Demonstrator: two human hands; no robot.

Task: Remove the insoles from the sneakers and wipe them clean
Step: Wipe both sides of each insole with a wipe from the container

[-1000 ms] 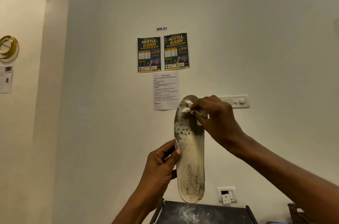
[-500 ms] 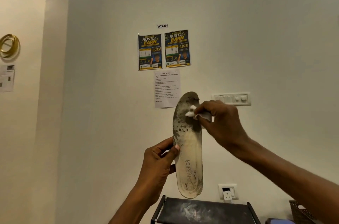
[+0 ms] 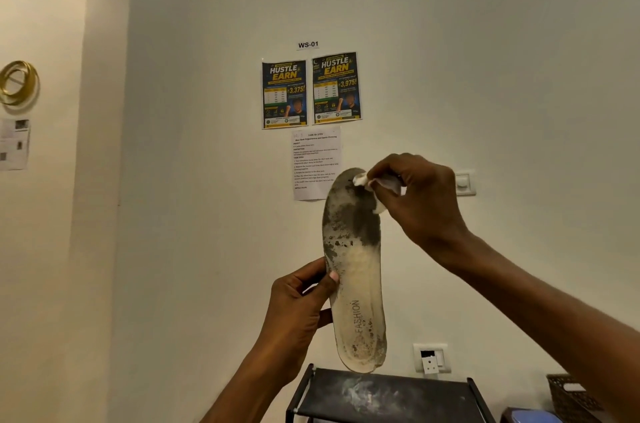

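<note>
Left grip (image 3: 298,312) closed round the insole (image 3: 356,287) at about mid-length, with the thumb (image 3: 329,280) laid on the front face near the edge and the fingers curled behind. Insole was held upright in the air straight above the black rack (image 3: 433,402), heel end down and close over the rack's top shelf, toe end up. "FASHION" was printed along the pale lower half. Dark grey grime covered the upper half, and speckled dirt showed at the heel.

Right grip (image 3: 422,201) was higher above the rack, at the insole's toe end — pinching a crumpled white wipe (image 3: 360,179) between thumb and fingertips. The wipe touched the toe's upper right edge.

Rack's top shelf carried a whitish dusty smear (image 3: 360,395).

On the wall behind the rack:
- A socket plate (image 3: 431,358) sat just above the rack's right corner.
- A switch plate (image 3: 464,183) was higher, partly hidden by the right grip.
- A printed sheet (image 3: 313,159) hung well above the rack, its lower corner behind the insole's toe.
- Two "HUSTLE & EARN" posters (image 3: 284,93) hung side by side above that sheet.
- The label "WS-01" (image 3: 308,44) was topmost.

Right of the rack, at the lower edge of view, stood a dark woven basket (image 3: 571,398). Far up and left of the rack — on the side wall — hung a gold ring (image 3: 19,82), with a paper (image 3: 14,144) under it.
</note>
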